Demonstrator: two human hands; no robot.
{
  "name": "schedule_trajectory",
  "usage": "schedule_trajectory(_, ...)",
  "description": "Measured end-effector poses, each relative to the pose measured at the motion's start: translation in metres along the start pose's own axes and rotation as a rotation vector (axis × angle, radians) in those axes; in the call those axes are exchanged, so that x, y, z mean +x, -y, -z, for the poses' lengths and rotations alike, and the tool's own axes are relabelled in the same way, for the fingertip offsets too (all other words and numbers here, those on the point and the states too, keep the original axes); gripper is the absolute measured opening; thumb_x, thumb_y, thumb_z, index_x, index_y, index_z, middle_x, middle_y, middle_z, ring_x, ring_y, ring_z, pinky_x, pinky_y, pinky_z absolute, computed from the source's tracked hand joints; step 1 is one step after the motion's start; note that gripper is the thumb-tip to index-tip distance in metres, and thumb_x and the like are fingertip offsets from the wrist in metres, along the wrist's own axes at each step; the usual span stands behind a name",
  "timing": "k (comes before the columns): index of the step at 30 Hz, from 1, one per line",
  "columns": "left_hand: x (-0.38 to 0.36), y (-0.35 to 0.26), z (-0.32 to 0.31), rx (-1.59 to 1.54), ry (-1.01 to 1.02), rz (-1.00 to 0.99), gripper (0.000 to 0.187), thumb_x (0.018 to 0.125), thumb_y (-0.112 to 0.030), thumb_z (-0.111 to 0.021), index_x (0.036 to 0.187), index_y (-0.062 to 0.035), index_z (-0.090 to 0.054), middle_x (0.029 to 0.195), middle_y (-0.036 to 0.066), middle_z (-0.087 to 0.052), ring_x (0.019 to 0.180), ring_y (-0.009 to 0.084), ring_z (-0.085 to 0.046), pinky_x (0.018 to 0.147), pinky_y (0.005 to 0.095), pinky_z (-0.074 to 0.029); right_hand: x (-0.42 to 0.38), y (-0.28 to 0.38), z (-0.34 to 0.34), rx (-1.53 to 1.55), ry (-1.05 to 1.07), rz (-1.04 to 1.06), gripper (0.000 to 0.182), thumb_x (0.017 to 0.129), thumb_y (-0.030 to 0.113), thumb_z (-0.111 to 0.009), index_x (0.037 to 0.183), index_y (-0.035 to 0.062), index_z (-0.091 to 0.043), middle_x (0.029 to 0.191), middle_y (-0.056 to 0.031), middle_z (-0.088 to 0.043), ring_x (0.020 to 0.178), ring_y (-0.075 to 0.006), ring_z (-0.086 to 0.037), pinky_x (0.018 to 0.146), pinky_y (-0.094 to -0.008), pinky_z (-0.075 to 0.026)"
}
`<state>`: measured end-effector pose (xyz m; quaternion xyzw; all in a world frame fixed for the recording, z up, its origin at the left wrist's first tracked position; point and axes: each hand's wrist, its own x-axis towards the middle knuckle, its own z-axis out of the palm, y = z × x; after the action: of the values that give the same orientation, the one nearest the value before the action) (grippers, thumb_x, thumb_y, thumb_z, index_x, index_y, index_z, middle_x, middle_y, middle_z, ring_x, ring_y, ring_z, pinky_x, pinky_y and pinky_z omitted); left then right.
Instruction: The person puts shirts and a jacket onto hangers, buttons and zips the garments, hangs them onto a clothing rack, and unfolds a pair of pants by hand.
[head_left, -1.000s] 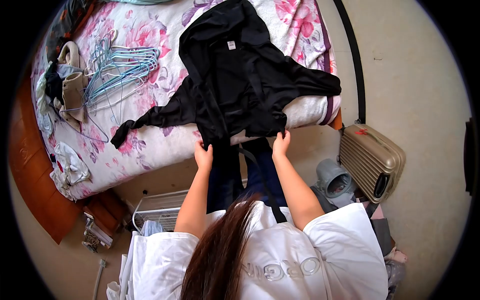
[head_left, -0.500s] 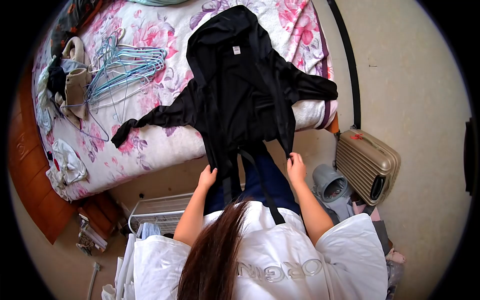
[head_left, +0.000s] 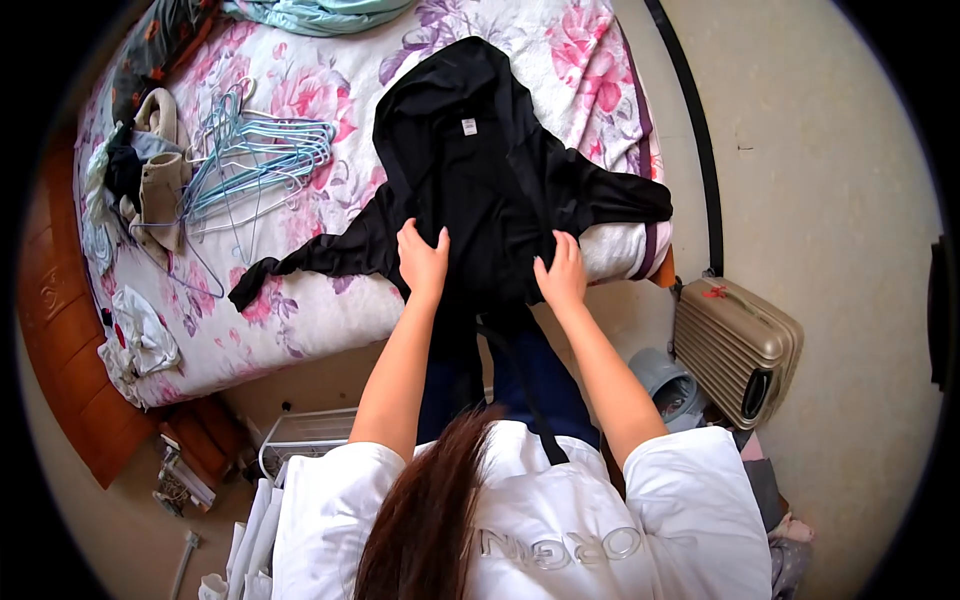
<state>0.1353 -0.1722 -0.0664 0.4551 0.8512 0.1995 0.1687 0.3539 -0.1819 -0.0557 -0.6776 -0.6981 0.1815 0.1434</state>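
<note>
A black hooded jacket (head_left: 480, 200) lies spread open on the bed, its hood away from me and a small white label at the neck. One sleeve stretches out to the left, twisted towards its cuff; the other reaches the bed's right edge. My left hand (head_left: 423, 262) rests on the jacket's left front panel, thumb apart from the fingers. On the opposite front panel lies my right hand (head_left: 563, 275), also with thumb and fingers apart. The jacket's lower hem is by the near edge of the bed, in front of my legs.
Several light-blue hangers (head_left: 265, 150) lie in a pile on the flowered bedspread (head_left: 330, 325). Folded clothes (head_left: 160, 190) and white cloth (head_left: 145, 330) are further left. A ribbed suitcase (head_left: 735, 345) and a grey bucket (head_left: 668, 385) stand right of the bed.
Both hands have left the jacket's lower front corners and moved forward, up along its front panels. Their fingers have opened. The view has tilted slightly.
</note>
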Motion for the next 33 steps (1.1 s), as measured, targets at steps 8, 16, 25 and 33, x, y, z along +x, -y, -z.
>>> schedule_trajectory(8, 0.041, 0.007, -0.027, -0.057, 0.175, 0.289, 0.028, 0.070, -0.017, -0.054, 0.095, -0.0046, -0.050, 0.072, 0.014, -0.061, 0.071, 0.0318, -0.060, 0.065, 0.0411, -0.047, 0.117, 0.021, -0.041, -0.106, 0.280, -0.135, 0.056, 0.074, 0.025, -0.061, 0.118, 0.0029, -0.035, 0.097, -0.0170, -0.055, 0.083, -0.0329, -0.057, 0.069, -0.0392, -0.047)
schedule_trajectory(16, 0.043, 0.001, -0.021, -0.559, 0.206, 0.106, 0.015, 0.074, -0.010, -0.054, 0.086, -0.0002, -0.054, 0.070, 0.010, -0.058, 0.062, 0.0185, -0.057, 0.060, 0.0287, -0.046, 0.065, 0.014, -0.032, 0.123, 0.207, 0.103, 0.058, 0.070, 0.012, -0.059, 0.121, -0.0001, -0.033, 0.116, -0.0181, -0.041, 0.106, -0.0336, -0.043, 0.087, -0.0377, -0.039)
schedule_trajectory(25, 0.095, 0.134, 0.071, 0.125, -0.243, -0.006, 0.044, 0.074, -0.011, -0.056, 0.115, -0.0001, -0.044, 0.107, 0.018, -0.052, 0.099, 0.0344, -0.047, 0.086, 0.0397, -0.037, -0.004, 0.052, -0.024, 0.210, 0.324, 0.047, 0.057, 0.070, 0.011, -0.058, 0.121, -0.0006, -0.034, 0.119, -0.0196, -0.040, 0.107, -0.0338, -0.043, 0.089, -0.0370, -0.038)
schedule_trajectory(33, 0.164, 0.241, 0.130, 0.350, 0.062, 0.300, 0.058, 0.078, -0.016, -0.056, 0.129, -0.0083, -0.028, 0.126, 0.012, -0.041, 0.112, 0.0290, -0.042, 0.089, 0.0389, -0.038, -0.061, 0.073, -0.014, 0.330, 0.447, -0.337, 0.051, 0.072, 0.010, -0.059, 0.118, 0.0021, -0.038, 0.096, -0.0121, -0.053, 0.078, -0.0186, -0.056, 0.071, -0.0298, -0.046)
